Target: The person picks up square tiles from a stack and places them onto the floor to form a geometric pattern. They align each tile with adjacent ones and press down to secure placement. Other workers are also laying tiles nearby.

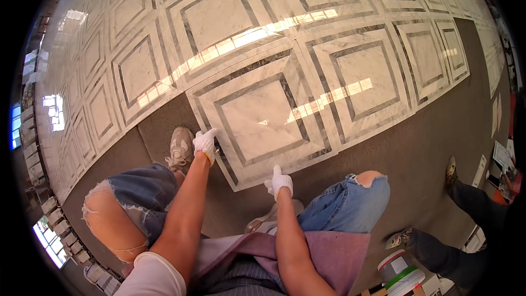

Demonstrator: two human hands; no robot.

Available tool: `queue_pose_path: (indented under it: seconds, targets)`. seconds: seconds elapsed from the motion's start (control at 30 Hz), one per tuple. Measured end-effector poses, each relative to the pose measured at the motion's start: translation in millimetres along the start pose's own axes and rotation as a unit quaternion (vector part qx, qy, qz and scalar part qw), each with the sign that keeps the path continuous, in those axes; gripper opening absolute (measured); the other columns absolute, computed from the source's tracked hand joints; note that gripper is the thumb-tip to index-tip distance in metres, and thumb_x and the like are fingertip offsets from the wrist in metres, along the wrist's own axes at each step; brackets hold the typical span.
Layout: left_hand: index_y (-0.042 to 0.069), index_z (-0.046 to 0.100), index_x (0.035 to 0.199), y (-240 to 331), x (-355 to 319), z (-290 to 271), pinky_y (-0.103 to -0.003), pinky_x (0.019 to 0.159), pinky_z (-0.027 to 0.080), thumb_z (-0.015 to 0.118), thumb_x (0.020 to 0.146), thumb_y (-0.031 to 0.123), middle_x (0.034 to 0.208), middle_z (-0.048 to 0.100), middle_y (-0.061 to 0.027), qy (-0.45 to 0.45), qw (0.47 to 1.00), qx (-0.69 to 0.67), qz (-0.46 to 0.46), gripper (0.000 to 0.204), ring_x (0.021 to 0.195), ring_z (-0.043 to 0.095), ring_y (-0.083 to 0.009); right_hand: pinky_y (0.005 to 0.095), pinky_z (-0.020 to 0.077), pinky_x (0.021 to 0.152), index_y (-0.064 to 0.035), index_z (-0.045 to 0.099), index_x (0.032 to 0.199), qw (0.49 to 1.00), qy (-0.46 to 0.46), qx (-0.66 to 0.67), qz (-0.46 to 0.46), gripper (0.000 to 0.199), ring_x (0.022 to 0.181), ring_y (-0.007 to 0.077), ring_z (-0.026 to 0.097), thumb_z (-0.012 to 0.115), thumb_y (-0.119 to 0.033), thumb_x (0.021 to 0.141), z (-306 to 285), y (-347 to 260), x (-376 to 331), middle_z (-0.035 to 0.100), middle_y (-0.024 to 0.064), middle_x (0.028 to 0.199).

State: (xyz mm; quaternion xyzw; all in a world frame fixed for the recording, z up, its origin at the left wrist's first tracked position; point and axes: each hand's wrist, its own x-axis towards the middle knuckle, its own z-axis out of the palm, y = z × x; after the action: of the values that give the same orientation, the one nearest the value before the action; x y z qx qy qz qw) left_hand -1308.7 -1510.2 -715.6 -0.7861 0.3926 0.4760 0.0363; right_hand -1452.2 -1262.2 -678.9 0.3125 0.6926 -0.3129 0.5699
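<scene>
I crouch over a square marble tile [263, 118], white with grey border bands, lying on grey floor at the edge of a tiled area. My left hand [205, 142], in a white glove, presses on the tile's left corner edge. My right hand [280, 182], also gloved in white, rests on the tile's near edge. Neither hand lifts the tile; both touch its rim. My knees in torn blue jeans flank my arms.
A polished floor of matching marble tiles [219, 27] spreads ahead and left. Bare grey underlay [427, 148] runs to the right. Another person's legs and shoes [455, 186] stand at right, beside a paint-like bucket [397, 271]. Stacked tile pieces [44, 208] line the left rim.
</scene>
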Motion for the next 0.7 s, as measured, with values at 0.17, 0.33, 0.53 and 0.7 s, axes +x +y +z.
queue_pose_path:
  seconds: [0.17, 0.33, 0.53, 0.7]
  targets:
    - [0.0, 0.053, 0.129, 9.5, -7.5, 17.3, -0.044, 0.083, 0.048, 0.073, 0.073, 0.043, 0.126, 0.056, -0.0215, 0.041, 0.998, 0.054, 0.019, 0.073, 0.107, 0.058, -0.0326, 0.0328, 0.0489, 0.05, 0.0053, 0.057, 0.096, 0.958, 0.117, 0.074, -0.252, 0.052, 0.057, 0.0224, 0.063, 0.047, -0.045, 0.094, -67.5, -165.4, -0.3, 0.064, 0.0146, 0.079]
    - [-0.002, 0.043, 0.137, -12.5, 28.8, -4.6, -0.044, 0.096, 0.045, 0.072, 0.073, 0.041, 0.142, 0.041, -0.0252, 0.063, 0.995, 0.08, -0.017, 0.082, 0.123, 0.05, -0.0386, 0.0413, 0.0509, 0.084, -0.0035, 0.057, 0.113, 0.902, 0.371, -0.026, -0.221, 0.048, 0.101, 0.0323, 0.064, 0.059, -0.044, 0.087, -62.8, -149.2, -22.3, 0.064, 0.0192, 0.113]
    - [-0.002, 0.045, 0.134, 45.8, -45.6, 24.2, -0.045, 0.099, 0.044, 0.068, 0.075, 0.038, 0.14, 0.041, -0.0247, 0.106, 0.977, 0.181, -0.023, 0.074, 0.121, 0.05, -0.0394, 0.0462, 0.053, 0.087, -0.0017, 0.039, 0.137, 0.946, 0.32, 0.013, 0.051, 0.078, 0.109, 0.0362, 0.061, 0.064, -0.054, 0.085, -100.8, -93.9, 36.3, 0.053, 0.0229, 0.131]
    - [0.0, 0.049, 0.129, 58.2, -83.1, 28.6, -0.045, 0.098, 0.046, 0.064, 0.076, 0.035, 0.134, 0.046, -0.023, 0.135, 0.974, 0.178, -0.022, 0.066, 0.118, 0.052, -0.0392, 0.0456, 0.0593, 0.066, -0.0108, 0.024, 0.149, 0.969, 0.23, 0.079, 0.037, 0.084, 0.104, 0.0379, 0.063, 0.063, -0.052, 0.087, -97.4, -93.2, 29.9, 0.047, 0.0171, 0.14]
